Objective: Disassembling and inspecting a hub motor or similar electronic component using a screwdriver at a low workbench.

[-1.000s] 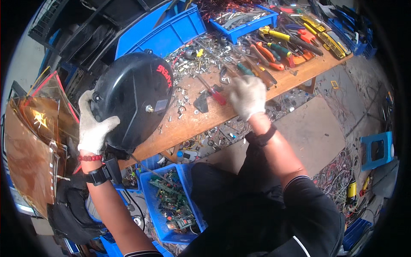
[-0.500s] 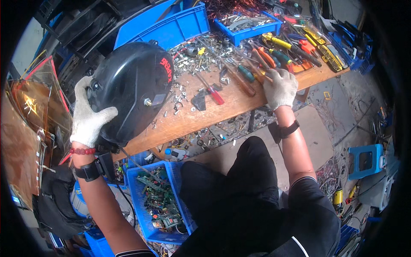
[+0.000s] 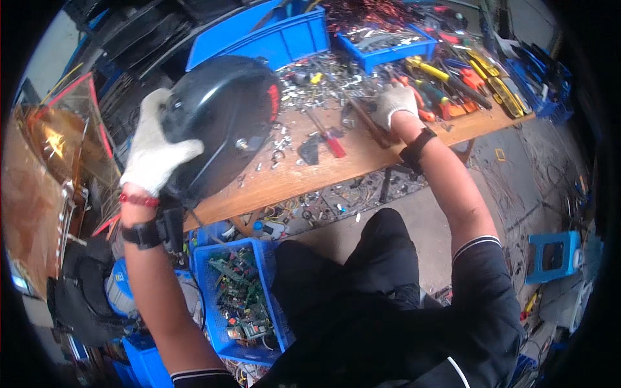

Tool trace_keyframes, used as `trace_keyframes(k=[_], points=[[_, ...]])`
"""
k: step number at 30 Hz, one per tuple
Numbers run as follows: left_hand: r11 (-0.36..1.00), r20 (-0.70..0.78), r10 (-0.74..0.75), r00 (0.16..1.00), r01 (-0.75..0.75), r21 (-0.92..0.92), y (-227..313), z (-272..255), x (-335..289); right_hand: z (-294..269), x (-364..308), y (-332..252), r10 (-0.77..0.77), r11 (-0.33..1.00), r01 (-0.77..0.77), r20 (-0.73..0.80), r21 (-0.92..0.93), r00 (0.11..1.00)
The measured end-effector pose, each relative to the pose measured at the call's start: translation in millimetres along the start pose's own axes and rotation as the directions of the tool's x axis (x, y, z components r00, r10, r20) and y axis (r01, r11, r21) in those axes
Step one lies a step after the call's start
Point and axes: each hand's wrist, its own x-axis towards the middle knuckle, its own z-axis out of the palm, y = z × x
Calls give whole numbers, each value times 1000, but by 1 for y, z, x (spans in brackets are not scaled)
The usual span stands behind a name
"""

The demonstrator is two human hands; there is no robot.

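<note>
A long wooden workbench with a pale brown top [image 3: 297, 174] runs across the middle of the view, rising toward the right. At far left stand large brown translucent sheets [image 3: 32, 220]. Below the bench's left part sits a blue plastic crate [image 3: 270, 284] holding green circuit boards, and a blue plastic bin with tall ribbed walls [image 3: 294, 45] is at the bench's back edge. A round, glossy black shell with red markings [image 3: 220, 129] is tilted at the left end of the bench, in front of that bin. At far right is a light-blue plastic stool [image 3: 570, 255]. Behind the tools, a shallow blue tray [image 3: 401, 57] holds metal pieces.

The left hand, in a white knit glove [image 3: 152, 152], is spread wide, fingers at the shell's left rim and thumb across its face. The right hand, gloved alike [image 3: 396, 107], is over the hand tools with its fingers partly bent; blur hides whether it grips anything. Just right of it lies a yellow-and-black-handled tool [image 3: 427, 68]. Between shell and right hand lies a screwdriver with a red handle [image 3: 336, 147], beside a flat black scrap [image 3: 309, 152]. Small metal screws [image 3: 278, 141] are scattered near the shell.
</note>
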Motion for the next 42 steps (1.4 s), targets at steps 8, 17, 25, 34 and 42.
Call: trace_keyframes(k=[8, 17, 25, 34, 42], points=[[971, 41, 68, 997, -76, 226, 26, 10, 9, -22, -11, 30, 293, 916, -235, -143, 326, 945], [972, 55, 27, 998, -39, 230, 25, -1, 4, -152, -96, -3, -93, 514, 623, -684, 590, 724], [980, 44, 82, 996, -88, 178, 19, 5, 2, -189, -86, -40, -301, 538, 750, -743, 385, 597], [969, 7, 137, 991, -136, 207, 13, 6, -1, -192, -75, -54, -392, 568, 803, -799, 180, 456], [958, -25, 191, 981, -180, 224, 6, 7, -1, -202, -83, -58, -430, 641, 768, -829, -1, 358]])
